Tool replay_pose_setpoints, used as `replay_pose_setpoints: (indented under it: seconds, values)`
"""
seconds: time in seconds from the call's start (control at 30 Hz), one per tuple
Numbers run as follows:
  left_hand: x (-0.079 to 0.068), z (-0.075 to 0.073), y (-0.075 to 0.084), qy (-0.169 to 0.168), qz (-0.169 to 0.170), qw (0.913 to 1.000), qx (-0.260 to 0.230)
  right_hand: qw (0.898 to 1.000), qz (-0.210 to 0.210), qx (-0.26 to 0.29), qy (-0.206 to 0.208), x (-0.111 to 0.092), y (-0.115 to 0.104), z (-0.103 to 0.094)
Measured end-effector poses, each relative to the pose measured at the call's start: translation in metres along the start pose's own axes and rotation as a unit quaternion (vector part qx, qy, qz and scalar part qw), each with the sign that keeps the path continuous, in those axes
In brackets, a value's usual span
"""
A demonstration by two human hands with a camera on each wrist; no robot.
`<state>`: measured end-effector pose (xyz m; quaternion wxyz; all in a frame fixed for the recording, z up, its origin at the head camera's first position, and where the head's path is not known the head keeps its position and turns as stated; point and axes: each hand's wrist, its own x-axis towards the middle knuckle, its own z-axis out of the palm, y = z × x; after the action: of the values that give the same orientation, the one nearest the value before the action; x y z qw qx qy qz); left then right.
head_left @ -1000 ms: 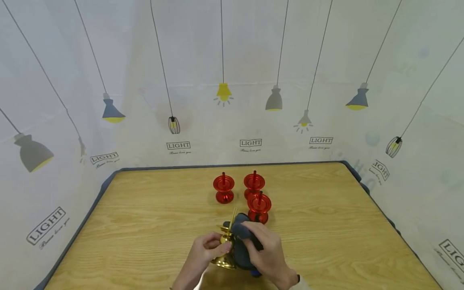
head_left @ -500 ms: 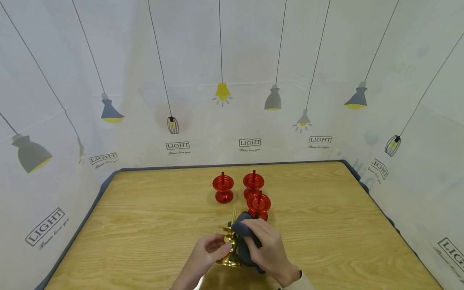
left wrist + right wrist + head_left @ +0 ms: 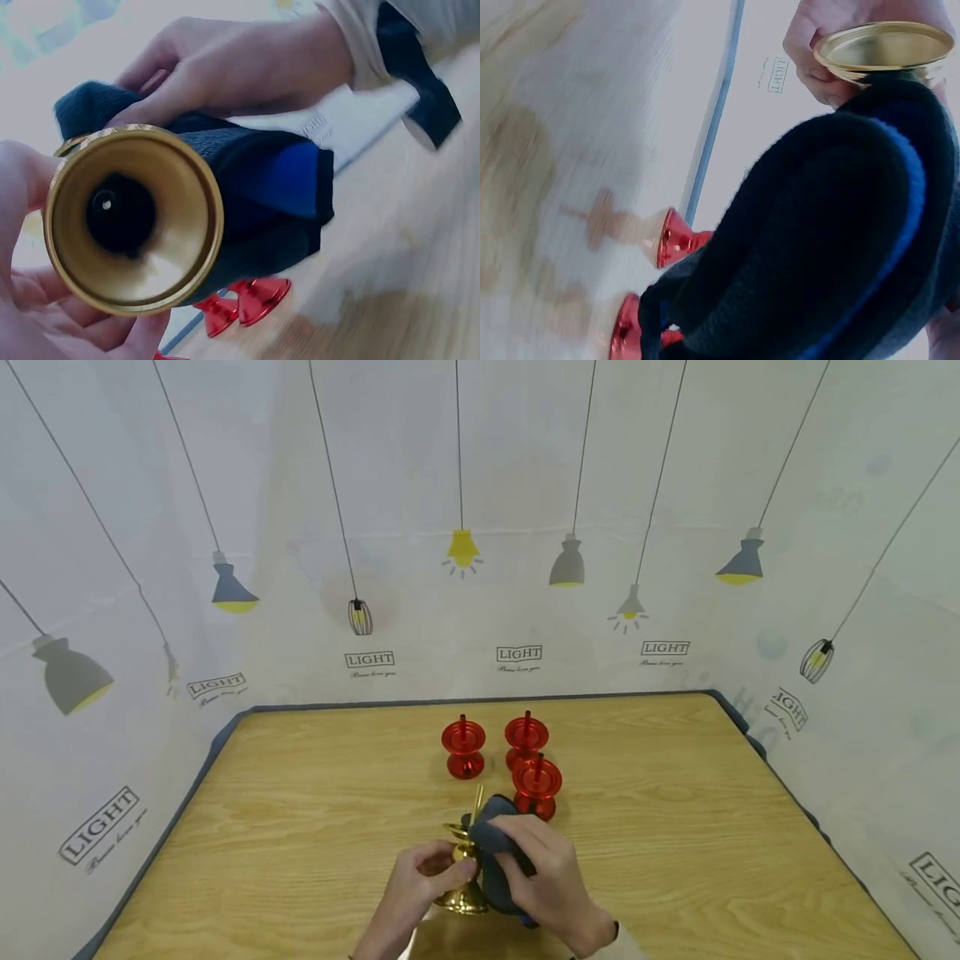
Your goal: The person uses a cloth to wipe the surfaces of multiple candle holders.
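A gold candlestick (image 3: 461, 903) with a flared base, a small dish and a thin upright stem is held off the table, leaning slightly. My left hand (image 3: 414, 878) grips its waist between thumb and fingers. In the left wrist view the hollow underside of the candlestick (image 3: 176, 259) faces the camera. A dark blue cloth (image 3: 497, 883) with a brighter blue inner side is pinched in my right hand (image 3: 551, 878). It is bunched against the right side of the dish and stem, covering part of them. In the right wrist view the cloth (image 3: 802, 225) fills most of the foreground.
Three red candlesticks stand farther back: one at left (image 3: 464, 740), one at back right (image 3: 527, 737), and a nearer one (image 3: 537, 781) just beyond the cloth. The wooden table (image 3: 315, 793) is bordered by a wall covering (image 3: 427, 610) printed with lamps.
The gold candlestick shifted right and stood more upright half a second ago; now it is back left and leaning. Both hands moved slightly with it, the cloth staying against it. Red candlesticks have not moved.
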<state>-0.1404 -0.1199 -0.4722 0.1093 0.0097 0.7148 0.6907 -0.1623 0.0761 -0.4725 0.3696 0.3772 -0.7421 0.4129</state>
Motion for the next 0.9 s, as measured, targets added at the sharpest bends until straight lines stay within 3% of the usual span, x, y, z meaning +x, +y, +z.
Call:
replay_pose_setpoints:
  seconds: [0.1, 0.17, 0.33, 0.4, 0.47, 0.57, 0.7, 0.77, 0.9]
  values:
    - [0.001, -0.004, -0.001, -0.049, -0.006, 0.9975, -0.050, 0.999, 0.021, 0.034, 0.008, -0.001, 0.000, -0.001]
    - [0.001, -0.007, -0.002, -0.097, -0.013, 0.9912, -0.089, 0.998, 0.038, 0.051, 0.012, -0.003, 0.000, -0.002]
    - [0.003, -0.013, -0.006, -0.219, -0.026, 0.9599, -0.173, 0.993, 0.087, 0.074, 0.011, -0.006, 0.000, -0.002]
    - [0.004, -0.013, -0.007, -0.245, -0.018, 0.9531, -0.178, 0.994, 0.086, 0.070, 0.010, -0.006, 0.000, -0.003]
    - [0.005, -0.012, -0.007, -0.247, -0.010, 0.9549, -0.165, 0.996, 0.064, 0.053, 0.010, -0.006, 0.001, -0.004]
    - [0.003, -0.009, -0.005, -0.197, -0.006, 0.9729, -0.121, 1.000, 0.024, 0.014, 0.011, -0.004, 0.001, -0.007]
    - [-0.001, 0.000, -0.001, -0.075, 0.001, 0.9959, -0.051, 0.998, -0.029, -0.050, 0.013, 0.000, 0.001, -0.009]
    - [-0.003, 0.005, 0.001, -0.027, 0.015, 0.9994, -0.014, 0.996, -0.051, -0.076, 0.014, 0.001, 0.000, -0.009]
    - [-0.006, 0.014, 0.005, 0.031, 0.037, 0.9976, 0.049, 0.993, -0.074, -0.092, 0.014, 0.003, -0.002, -0.008]
